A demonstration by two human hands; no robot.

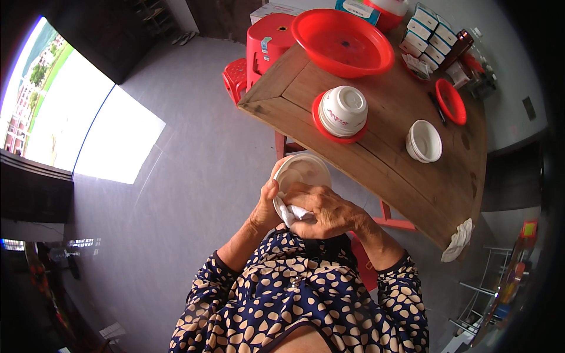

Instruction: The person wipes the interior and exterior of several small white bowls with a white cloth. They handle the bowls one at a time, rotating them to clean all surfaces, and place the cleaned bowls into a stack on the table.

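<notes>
A white bowl [306,167] is tilted in front of my body, off the near edge of the table. My left hand [268,203] is closed round its left side, thumb over the rim. With my right hand [323,209] I press a bunched white cloth [294,213] at the bowl's near rim, and the fingers reach over the bowl's mouth. Part of the cloth is hidden under the right hand. Beyond the bowl, a stack of upturned white bowls [344,109] rests on a red plate [318,120]. Farther right stand nested white bowls [424,141], upright.
The wooden table [376,159] carries a large red basin [344,44], a red dish [451,101], and stacked tissue packs [426,35]. Pale gloves or a cloth [458,240] hang at its right corner. Red stools [268,44] stand beyond its left end. A metal rack [485,288] is at right.
</notes>
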